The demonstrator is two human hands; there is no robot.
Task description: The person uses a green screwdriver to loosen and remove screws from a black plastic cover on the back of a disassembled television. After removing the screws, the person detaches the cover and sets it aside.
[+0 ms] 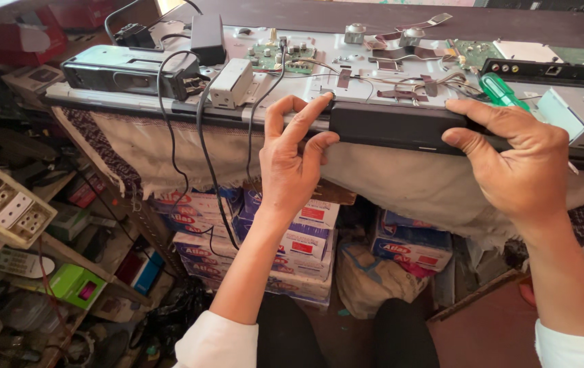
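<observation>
1. I see the long black plastic bar [401, 126] lying along the near edge of the opened flat-panel chassis [374, 61] on the desk; I judge it half seated, one end not yet down.
2. My left hand [292, 160] pinches its left end, fingers partly curled.
3. My right hand [517, 157] clamps its right end.
4. The bar is matte and straight, with no damage visible.

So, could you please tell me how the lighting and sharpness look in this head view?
Head view: bright daylight on the metal panel, slightly washed out at the top; both hands, left hand and right hand, on the black bar are sharp; the shelves at left sit in dim shadow; edges bend slightly.
</observation>
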